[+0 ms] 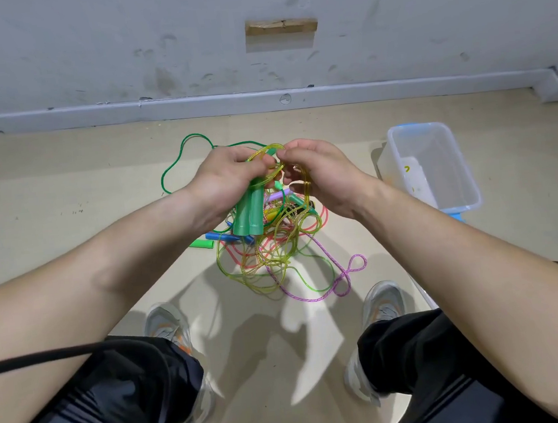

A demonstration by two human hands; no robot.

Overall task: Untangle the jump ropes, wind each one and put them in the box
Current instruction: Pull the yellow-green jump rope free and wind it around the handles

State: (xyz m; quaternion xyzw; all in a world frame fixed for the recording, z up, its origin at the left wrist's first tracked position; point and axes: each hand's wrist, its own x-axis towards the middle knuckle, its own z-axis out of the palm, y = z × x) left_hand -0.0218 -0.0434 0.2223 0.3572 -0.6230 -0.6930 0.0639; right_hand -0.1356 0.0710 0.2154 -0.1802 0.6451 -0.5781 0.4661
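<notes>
Winding stage for one rope, by the look of it. The left hand has its grip wrapped round a pair of green handles, held side by side and pointing down, with coils of the yellow-green rope gathered at its fingers. The right hand meets it just beside, grip pinched narrow on a loop of that same cord; one strand or two, hard to say from here.

Below, the rope's slack trails into the tangle on the floor, crossed with a purple rope, and a dark green rope loops out left. Next move, I'd judge: draw the slack free without dragging the others, then lay on another coil.

The box sits on the floor to the right, near the heap, no wound rope visible inside. The floor is pale, and there's a scuffed grey wall behind.
</notes>
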